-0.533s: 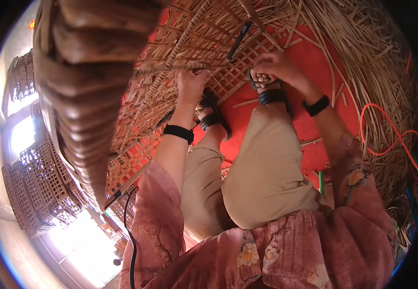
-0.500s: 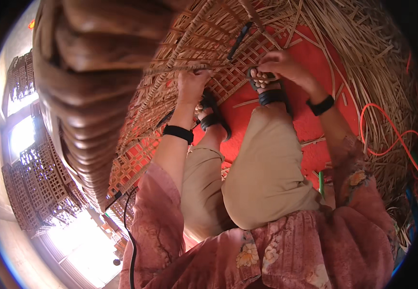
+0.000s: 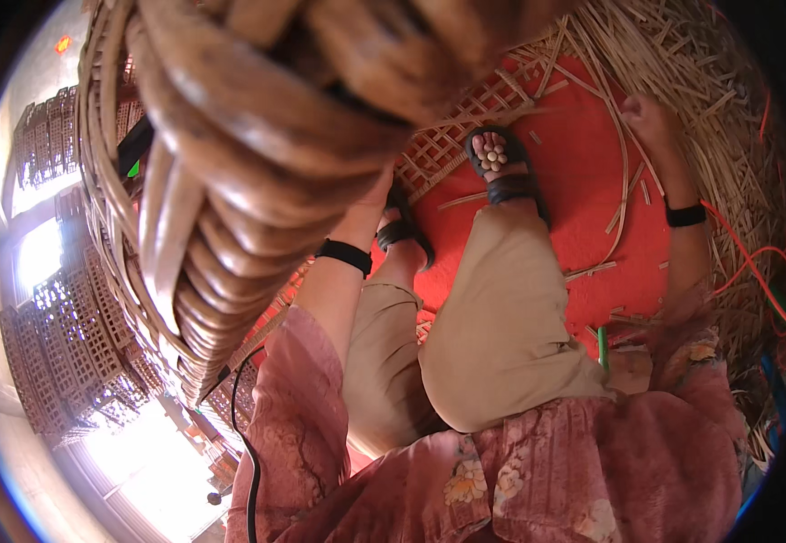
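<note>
A large woven basket (image 3: pixel 266 136) with a thick, glossy brown braided rim looms close in front of me, tilted. My left hand (image 3: pixel 376 192) reaches behind this rim; its fingers are hidden, and what they touch cannot be seen. Out to the right, my right hand (image 3: pixel 651 122) is raised with its fingers curled closed, beside a heap of split cane strips (image 3: pixel 700 81). Whatever it holds, if anything, is too blurred to make out. Between the hands, part of the basket's open lattice (image 3: pixel 433 154) shows, with a blurred pale strip (image 3: pixel 501 115) along it.
My sandalled feet (image 3: pixel 506 172) rest on a red floor covering (image 3: pixel 583 181) scattered with strip offcuts. An orange cord (image 3: pixel 750 258) loops at the right, and a green stick-like thing (image 3: pixel 603 347) lies by my knee. Lattice panels (image 3: pixel 76 353) stand at the left near bright windows.
My right hand has swung away to the right from the strip's end near my foot. The basket rim now fills more of the view and covers my left hand.
</note>
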A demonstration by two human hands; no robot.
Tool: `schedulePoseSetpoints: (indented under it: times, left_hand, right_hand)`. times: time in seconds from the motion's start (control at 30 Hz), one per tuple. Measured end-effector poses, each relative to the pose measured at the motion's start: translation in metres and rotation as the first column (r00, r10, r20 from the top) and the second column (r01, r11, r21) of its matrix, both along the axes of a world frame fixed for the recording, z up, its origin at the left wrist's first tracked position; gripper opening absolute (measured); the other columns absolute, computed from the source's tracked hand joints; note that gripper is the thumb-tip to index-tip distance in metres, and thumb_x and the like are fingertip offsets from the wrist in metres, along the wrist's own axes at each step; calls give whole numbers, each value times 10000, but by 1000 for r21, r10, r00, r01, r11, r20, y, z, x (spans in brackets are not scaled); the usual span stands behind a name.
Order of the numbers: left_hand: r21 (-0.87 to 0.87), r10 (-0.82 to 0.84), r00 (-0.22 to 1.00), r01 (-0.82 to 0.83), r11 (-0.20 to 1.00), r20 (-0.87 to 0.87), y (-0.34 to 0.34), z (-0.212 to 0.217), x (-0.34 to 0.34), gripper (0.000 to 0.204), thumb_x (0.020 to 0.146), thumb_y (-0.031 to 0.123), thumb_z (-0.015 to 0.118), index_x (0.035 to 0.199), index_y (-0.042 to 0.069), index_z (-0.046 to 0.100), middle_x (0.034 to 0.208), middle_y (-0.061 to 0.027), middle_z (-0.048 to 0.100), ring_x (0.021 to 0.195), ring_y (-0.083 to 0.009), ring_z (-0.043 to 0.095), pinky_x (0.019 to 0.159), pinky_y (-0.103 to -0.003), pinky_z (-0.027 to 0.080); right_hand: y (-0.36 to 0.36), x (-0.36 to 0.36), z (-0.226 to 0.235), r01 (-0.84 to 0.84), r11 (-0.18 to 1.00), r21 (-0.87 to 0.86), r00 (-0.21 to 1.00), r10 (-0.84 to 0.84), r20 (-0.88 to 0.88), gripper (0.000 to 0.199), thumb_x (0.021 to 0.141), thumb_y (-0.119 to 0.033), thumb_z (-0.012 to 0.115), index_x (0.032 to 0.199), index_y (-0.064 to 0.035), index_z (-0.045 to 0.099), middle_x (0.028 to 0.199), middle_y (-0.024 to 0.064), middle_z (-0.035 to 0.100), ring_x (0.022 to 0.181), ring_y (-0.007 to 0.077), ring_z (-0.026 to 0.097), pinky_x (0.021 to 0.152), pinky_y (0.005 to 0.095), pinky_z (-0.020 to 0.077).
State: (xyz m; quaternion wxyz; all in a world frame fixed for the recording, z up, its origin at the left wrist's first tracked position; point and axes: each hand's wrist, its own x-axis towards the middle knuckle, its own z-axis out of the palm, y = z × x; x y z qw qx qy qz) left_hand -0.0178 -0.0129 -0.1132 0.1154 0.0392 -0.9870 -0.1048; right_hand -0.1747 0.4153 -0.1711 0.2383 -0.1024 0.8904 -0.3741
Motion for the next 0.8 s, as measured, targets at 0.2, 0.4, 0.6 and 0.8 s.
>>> schedulePoseSetpoints:
  times: [0.2, 0.4, 0.6, 0.8]
  left_hand:
    - [112, 182, 982, -187, 976, 54, 31, 17, -9, 411, 720, 341, 710, 581, -36, 624, 467, -216, 484, 435, -306, 520, 473, -407, 402]
    - [203, 378, 923, -384, 901, 73, 34, 20, -12, 411, 708, 338, 711, 570, -38, 620, 482, -206, 524, 452, -307, 546, 508, -405, 423]
    - [137, 370, 929, -366, 921, -4, 36, 6, -15, 265, 717, 293, 694, 709, 28, 689, 526, -136, 599, 528, -260, 614, 574, -353, 476]
    - [321, 423, 905, -412, 852, 41, 37, 6, -21, 216, 732, 256, 668, 781, 47, 694, 611, -120, 649, 585, -213, 649, 596, -323, 492]
  right_hand:
    - [-19, 10, 18, 20, 994, -108, 900, -65, -432, 353, 726, -186, 691, 1023, -8, 623, 1066, 118, 625, 923, 233, 617, 794, 333, 472]
    - [-169, 68, 31, -92, 632, -769, 963, 254, 94, 364, 772, -124, 649, 1111, -8, 582, 946, 101, 611, 911, 170, 596, 798, 277, 463]
    - [-262, 87, -3, -218, 415, -883, 975, 127, -182, 439, 702, 45, 549, 1140, 28, 518, 1061, 153, 563, 1051, 268, 553, 896, 341, 445]
    - [-288, 99, -23, -220, 494, -841, 974, 71, -214, 553, 723, 135, 542, 1251, -16, 477, 1196, 96, 478, 1105, 193, 499, 851, 282, 458]
